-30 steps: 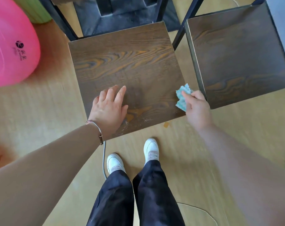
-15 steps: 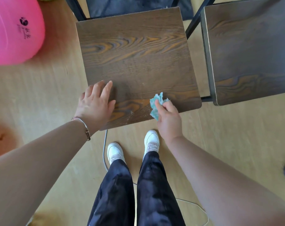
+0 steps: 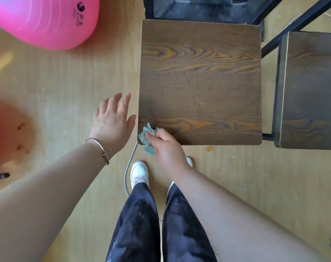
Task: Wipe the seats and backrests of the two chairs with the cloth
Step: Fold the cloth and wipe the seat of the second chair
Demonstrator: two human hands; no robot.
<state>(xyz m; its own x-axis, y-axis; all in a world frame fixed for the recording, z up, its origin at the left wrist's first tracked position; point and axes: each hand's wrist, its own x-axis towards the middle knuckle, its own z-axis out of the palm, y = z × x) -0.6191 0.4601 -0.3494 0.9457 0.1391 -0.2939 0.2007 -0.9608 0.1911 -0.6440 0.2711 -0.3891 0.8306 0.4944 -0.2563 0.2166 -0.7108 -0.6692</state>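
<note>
Head view: right hand (image 3: 167, 148) is pinching a crumpled teal cloth (image 3: 147, 138) at the chair seat's (image 3: 199, 82) lower-left corner; left hand (image 3: 111, 120), fingers spread, is holding nothing.

A crumpled teal cloth (image 3: 148, 138) is gripped in the right hand (image 3: 168, 148) and is pressed against the near left corner of the first chair seat (image 3: 198, 82), a dark wood-grain panel. The left hand (image 3: 112, 121) is held over the wooden floor (image 3: 66, 82) just beside the seat's left edge, with the fingers spread and nothing held; a bracelet (image 3: 100, 148) is worn on its wrist. The second chair seat (image 3: 312, 91) is positioned to the right, separated by a narrow gap. A pink ball (image 3: 47, 21) is located at the upper left. A grey cable (image 3: 129, 167) is laid beside a white shoe (image 3: 139, 172).
</note>
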